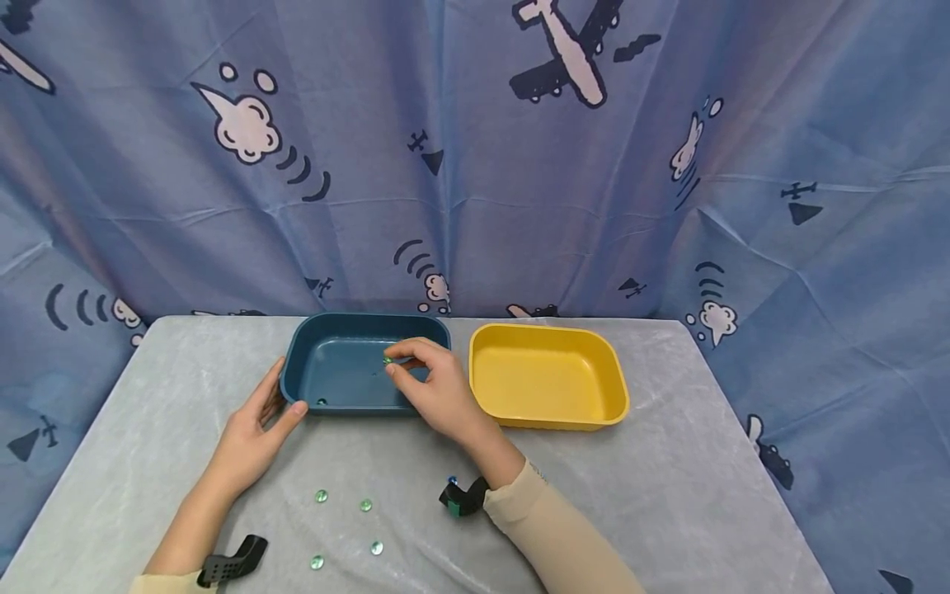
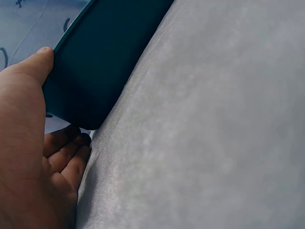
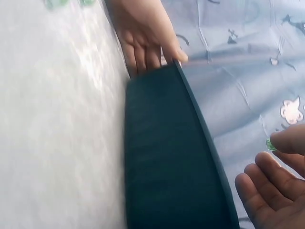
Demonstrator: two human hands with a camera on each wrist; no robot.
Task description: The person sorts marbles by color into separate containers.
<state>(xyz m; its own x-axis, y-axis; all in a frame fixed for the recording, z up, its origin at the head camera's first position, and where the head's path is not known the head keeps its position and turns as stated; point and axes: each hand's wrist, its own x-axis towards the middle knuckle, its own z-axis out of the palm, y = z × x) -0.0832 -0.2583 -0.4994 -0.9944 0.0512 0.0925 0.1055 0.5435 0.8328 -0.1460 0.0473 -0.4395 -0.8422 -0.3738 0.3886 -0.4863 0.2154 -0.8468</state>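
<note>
Head view: looks forward and down over the whole table (image 1: 668, 462). Both wrist views: low, very close, facing the blue tray (image 1: 334, 388); all three share its outer wall.

Beige long sleeves (image 1: 549, 528), black wrist-worn camera mounts (image 1: 462, 497), bare hands
</note>
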